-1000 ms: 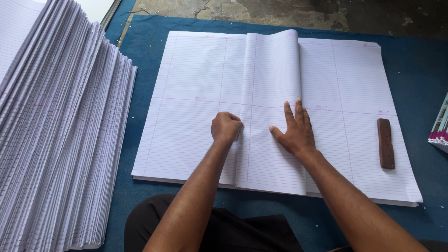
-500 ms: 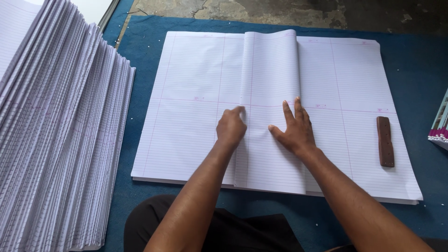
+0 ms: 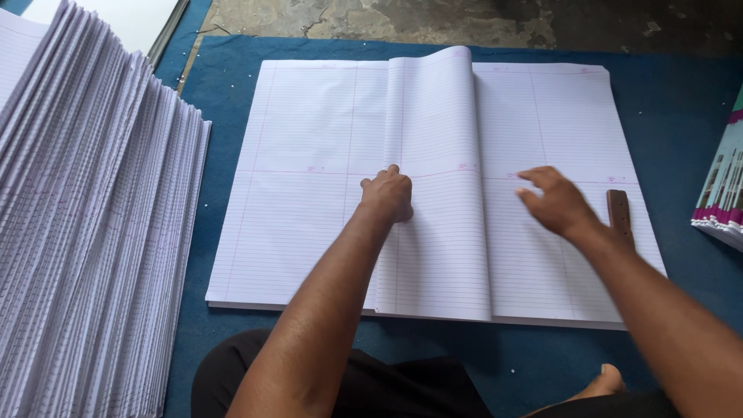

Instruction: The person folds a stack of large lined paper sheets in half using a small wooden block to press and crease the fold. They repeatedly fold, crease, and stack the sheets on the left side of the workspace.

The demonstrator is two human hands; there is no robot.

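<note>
A large stack of white ruled paper sheets (image 3: 309, 193) lies on a blue mat. The top sheets are folded over into a narrow folded bundle (image 3: 441, 193) in the middle. My left hand (image 3: 387, 193) presses its curled fingers on the bundle's left crease, near the middle. My right hand (image 3: 561, 203) hovers above the right half of the sheets with fingers apart, holding nothing, close to a brown wooden block (image 3: 619, 218) that rests on the paper's right edge.
A tall fanned pile of folded ruled sheets (image 3: 85, 232) fills the left side. The blue mat (image 3: 681, 116) covers the floor, with bare concrete (image 3: 464, 19) beyond it. Coloured book covers (image 3: 724, 201) are stacked at the right edge. My knees are at the bottom.
My right hand has lifted off the folded bundle and moved right toward the wooden block. My left hand has slid up along the crease.
</note>
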